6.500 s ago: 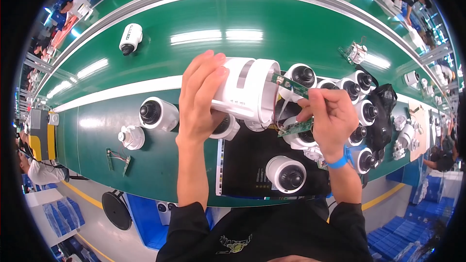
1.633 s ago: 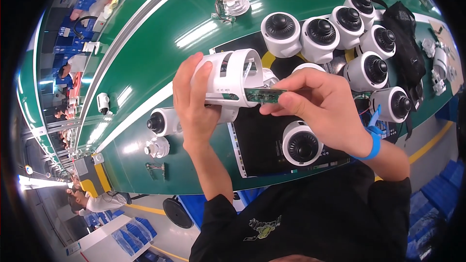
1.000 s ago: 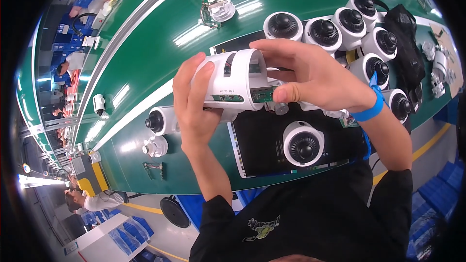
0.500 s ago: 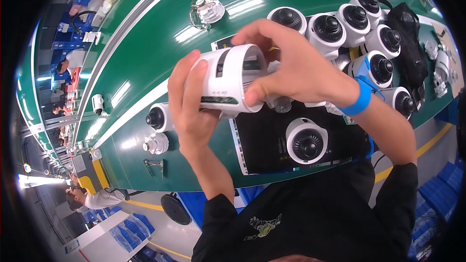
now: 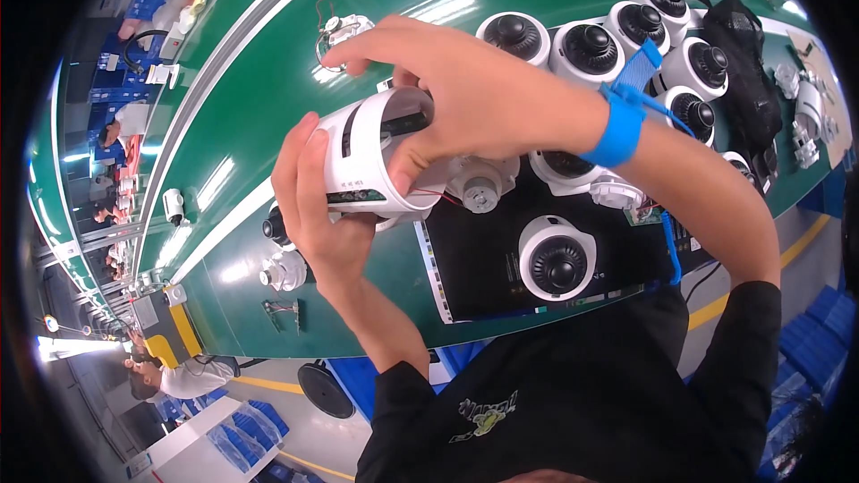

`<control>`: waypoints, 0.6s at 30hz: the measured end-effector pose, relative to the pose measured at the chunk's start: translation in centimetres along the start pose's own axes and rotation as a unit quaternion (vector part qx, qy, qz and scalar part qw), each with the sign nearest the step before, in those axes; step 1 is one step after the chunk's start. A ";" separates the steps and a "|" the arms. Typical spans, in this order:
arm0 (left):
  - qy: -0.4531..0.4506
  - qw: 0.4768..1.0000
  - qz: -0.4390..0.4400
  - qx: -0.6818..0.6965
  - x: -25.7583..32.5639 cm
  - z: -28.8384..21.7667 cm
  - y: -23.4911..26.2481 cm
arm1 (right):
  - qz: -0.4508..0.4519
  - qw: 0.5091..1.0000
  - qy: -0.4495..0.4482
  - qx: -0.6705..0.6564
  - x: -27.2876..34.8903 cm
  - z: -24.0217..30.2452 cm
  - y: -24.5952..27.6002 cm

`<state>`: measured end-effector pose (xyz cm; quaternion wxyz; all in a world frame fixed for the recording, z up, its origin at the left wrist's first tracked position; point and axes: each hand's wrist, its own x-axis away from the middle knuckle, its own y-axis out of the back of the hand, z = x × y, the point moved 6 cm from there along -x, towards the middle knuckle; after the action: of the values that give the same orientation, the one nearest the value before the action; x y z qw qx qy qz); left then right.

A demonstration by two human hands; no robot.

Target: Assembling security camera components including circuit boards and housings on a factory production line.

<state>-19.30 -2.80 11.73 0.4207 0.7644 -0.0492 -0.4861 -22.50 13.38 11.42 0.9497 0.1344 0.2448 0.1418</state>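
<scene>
My left hand [image 5: 313, 206] is wrapped round the side of a white cylindrical camera housing [image 5: 362, 156], lifted over the bench and tilted with its open end to the right. Slots in its wall show a green circuit board. My right hand [image 5: 474, 89] is at that open end: its thumb hooks over the rim into the opening, while the index finger stretches out past the top. Its other fingers are mostly hidden. Just right of the housing is a white module with a round clear-grey front [image 5: 480, 192], and thin red wires run between them.
White dome cameras [image 5: 591, 49] crowd the back right, beside a black bag [image 5: 738, 72]. Another dome camera [image 5: 557, 259] sits on the black mat [image 5: 474, 277]. A wired white part [image 5: 344, 29] lies at the back. A blue wrist strap [image 5: 617, 130] with a cord circles my right wrist.
Both hands and the housing have shifted left. My right index finger has stretched out leftward, and the module with its red wires has come into clearer view.
</scene>
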 end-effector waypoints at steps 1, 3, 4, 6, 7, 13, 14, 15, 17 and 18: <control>-0.005 1.000 -0.022 0.010 0.0 -0.1 0.3 | 0.025 0.999 -0.021 -0.014 -0.2 -0.2 -0.1; -0.029 0.997 -0.066 0.002 0.0 -0.1 0.7 | 0.166 0.966 -0.138 -0.139 0.5 -2.7 0.2; -0.026 0.990 -0.121 0.060 0.2 0.3 0.8 | 0.224 0.937 -0.180 -0.197 1.4 -4.4 0.4; 0.083 0.974 -0.159 0.135 1.0 1.5 2.1 | 0.306 0.882 -0.079 -0.348 3.1 -4.0 0.8; 0.083 0.980 -0.143 0.110 0.9 1.3 2.3 | 0.334 0.831 -0.112 -0.430 4.0 -3.1 0.7; 0.041 0.991 -0.127 0.019 0.1 0.3 2.8 | 0.206 0.964 -0.047 -0.164 5.7 1.8 -0.7; 0.041 0.991 -0.130 0.018 0.2 0.5 2.7 | 0.168 0.980 -0.028 -0.099 5.8 2.1 -1.2; 0.042 0.990 -0.134 0.023 0.2 0.7 2.6 | 0.127 0.985 -0.045 -0.109 5.8 2.1 -1.3; 0.057 0.985 -0.157 0.033 0.3 1.2 2.7 | 0.123 0.989 -0.029 -0.078 5.8 2.3 -0.7; 0.058 0.985 -0.158 0.034 0.1 1.0 2.9 | 0.117 0.992 -0.013 -0.048 5.9 2.5 -0.1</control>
<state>-19.07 -5.37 13.47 0.3145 0.8031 0.0805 -0.4997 -16.28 14.82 10.98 0.9352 0.1179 0.2076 0.2615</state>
